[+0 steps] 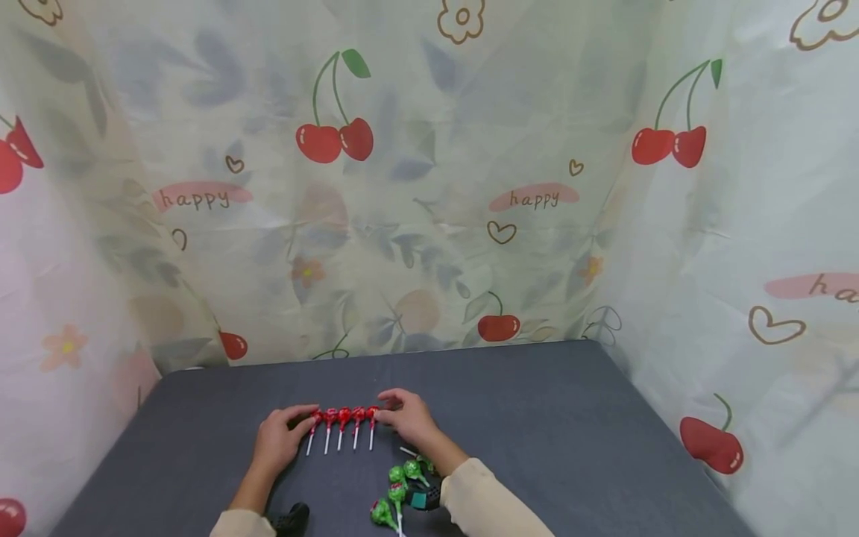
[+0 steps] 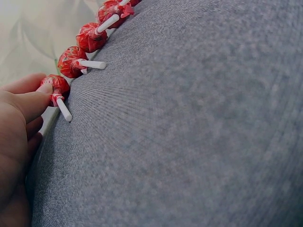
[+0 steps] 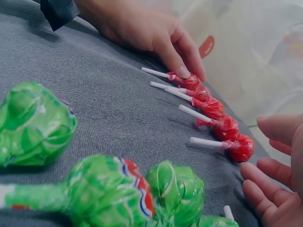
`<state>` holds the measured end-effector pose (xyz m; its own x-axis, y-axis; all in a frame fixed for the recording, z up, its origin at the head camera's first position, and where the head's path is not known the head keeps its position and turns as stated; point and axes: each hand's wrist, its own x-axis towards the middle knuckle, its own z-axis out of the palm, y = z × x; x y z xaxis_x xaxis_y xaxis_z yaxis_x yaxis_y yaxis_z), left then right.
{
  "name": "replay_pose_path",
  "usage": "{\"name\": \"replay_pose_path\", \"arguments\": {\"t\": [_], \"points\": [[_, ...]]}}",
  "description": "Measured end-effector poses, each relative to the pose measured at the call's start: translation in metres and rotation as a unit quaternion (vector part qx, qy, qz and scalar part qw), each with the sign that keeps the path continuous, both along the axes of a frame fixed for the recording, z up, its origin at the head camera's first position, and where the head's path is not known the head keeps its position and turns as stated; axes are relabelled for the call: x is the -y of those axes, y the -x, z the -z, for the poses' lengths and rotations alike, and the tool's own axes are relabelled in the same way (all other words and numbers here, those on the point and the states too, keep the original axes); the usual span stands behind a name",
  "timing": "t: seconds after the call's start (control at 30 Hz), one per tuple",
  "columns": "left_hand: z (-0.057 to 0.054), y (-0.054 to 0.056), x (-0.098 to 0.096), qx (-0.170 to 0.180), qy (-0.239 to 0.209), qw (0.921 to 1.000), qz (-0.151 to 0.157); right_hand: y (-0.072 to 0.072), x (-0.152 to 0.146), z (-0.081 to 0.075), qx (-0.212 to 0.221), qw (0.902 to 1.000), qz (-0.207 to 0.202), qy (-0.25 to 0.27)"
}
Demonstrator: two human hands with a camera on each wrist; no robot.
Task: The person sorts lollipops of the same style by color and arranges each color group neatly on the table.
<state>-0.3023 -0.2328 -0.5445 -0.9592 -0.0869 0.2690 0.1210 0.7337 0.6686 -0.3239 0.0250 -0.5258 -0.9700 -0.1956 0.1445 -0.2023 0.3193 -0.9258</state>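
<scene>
Several red-wrapped lollipops lie side by side in a row on the dark cloth, white sticks toward me. At the row's left end my left hand pinches the head of the end lollipop between thumb and fingers. My right hand is at the other end, beside the rightmost red lollipop. In the right wrist view its thumb and fingers are spread apart, fingertips right at that lollipop's head. Green-wrapped lollipops lie below my right forearm, partly hidden by it in the head view.
The dark grey cloth-covered table reaches back to a hanging curtain printed with cherries and hearts, which also encloses both sides. A black wrist device sits at the right sleeve, close over the green lollipops.
</scene>
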Motion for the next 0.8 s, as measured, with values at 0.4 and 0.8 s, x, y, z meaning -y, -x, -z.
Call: {"name": "replay_pose_path", "arguments": {"t": [0.4,0.8], "points": [[0.000,0.002,0.001,0.009,0.000,1.0000,0.002,-0.006,-0.020,-0.004,-0.011,0.9992,-0.021,-0.031],[-0.001,-0.001,0.001,0.005,0.000,1.0000,0.001,-0.014,-0.047,-0.012,-0.051,0.9879,-0.081,-0.122]]}}
